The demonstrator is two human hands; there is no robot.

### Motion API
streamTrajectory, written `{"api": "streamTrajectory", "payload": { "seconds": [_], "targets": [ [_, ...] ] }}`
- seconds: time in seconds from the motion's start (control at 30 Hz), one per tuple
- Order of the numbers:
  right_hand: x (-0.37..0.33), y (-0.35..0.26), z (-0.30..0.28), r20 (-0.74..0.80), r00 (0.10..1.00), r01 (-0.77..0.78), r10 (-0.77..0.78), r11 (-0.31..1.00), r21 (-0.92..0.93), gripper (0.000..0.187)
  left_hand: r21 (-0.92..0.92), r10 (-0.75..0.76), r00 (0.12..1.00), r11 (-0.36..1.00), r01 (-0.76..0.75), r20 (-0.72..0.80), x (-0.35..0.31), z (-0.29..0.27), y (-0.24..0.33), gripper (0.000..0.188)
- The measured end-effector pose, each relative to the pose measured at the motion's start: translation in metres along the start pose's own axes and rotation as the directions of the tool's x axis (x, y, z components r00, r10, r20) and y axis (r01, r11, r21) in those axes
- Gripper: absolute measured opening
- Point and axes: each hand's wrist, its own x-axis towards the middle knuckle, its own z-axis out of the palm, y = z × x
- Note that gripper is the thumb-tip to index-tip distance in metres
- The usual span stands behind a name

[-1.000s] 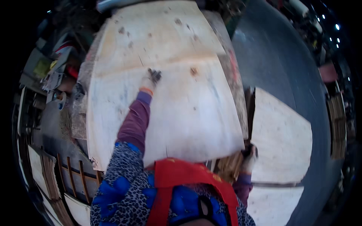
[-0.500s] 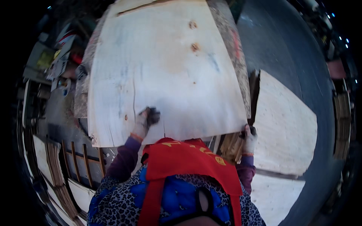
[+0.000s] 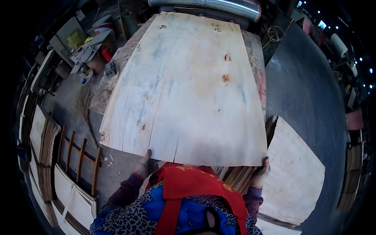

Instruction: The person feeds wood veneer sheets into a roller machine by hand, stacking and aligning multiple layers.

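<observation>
A large pale wood veneer sheet (image 3: 192, 90), with brown knots and a few cracks at its near end, lies over a worn table (image 3: 258, 58) and overhangs it toward me. My left hand (image 3: 143, 166), dirty and in what looks like a glove, pinches the near edge left of the middle; its thumb is on top and the other fingers are mostly hidden beneath. At the near right corner my right hand (image 3: 260, 174) is closed on the edge, thumb uppermost.
A shiny metal roller (image 3: 219, 7) spans the table's far end. To the right stands a stack of veneer sheets (image 3: 291, 172). A wooden rack (image 3: 80, 158), a broom (image 3: 84, 103) and more veneer stacks (image 3: 46, 145) are on the left.
My left hand has gone from lying on top of the sheet to gripping its near edge. The right hand keeps its corner. The view has shifted, bringing the far roller into sight.
</observation>
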Motion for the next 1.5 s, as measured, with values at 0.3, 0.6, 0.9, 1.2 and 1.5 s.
{"api": "streamTrajectory", "payload": {
  "seconds": [0.3, 0.6, 0.9, 1.2, 1.5],
  "targets": [
    [0.023, 0.042, -0.043, 0.074, 0.987, -0.142, 0.142, 0.990, -0.005, 0.028, -0.125, 0.264, 0.964, 0.956, -0.264, -0.017, 0.006, 0.005, -0.006, 0.035],
    [0.076, 0.072, 0.009, -0.109, 0.976, -0.186, 0.187, 0.982, 0.018, 0.039, -0.111, 0.480, 0.877, 0.870, -0.480, -0.023, 0.052, 0.054, 0.073, 0.026],
    [0.085, 0.072, 0.006, 0.037, 0.989, -0.150, 0.147, 0.984, 0.101, 0.042, -0.166, 0.522, 0.853, 0.839, -0.519, -0.027, 0.102, 0.122, 0.127, 0.021],
    [0.063, 0.103, -0.057, -0.011, 0.978, -0.208, 0.209, 0.976, 0.067, 0.027, -0.101, 0.591, 0.805, 0.805, -0.585, 0.044, 0.292, 0.151, 0.213, 0.024],
    [0.031, 0.090, -0.047, -0.240, 0.971, -0.064, 0.011, 0.975, -0.215, 0.018, 0.144, 0.435, 0.858, 0.864, -0.483, 0.271, 0.287, 0.172, 0.195, 0.039]
  ]
}}
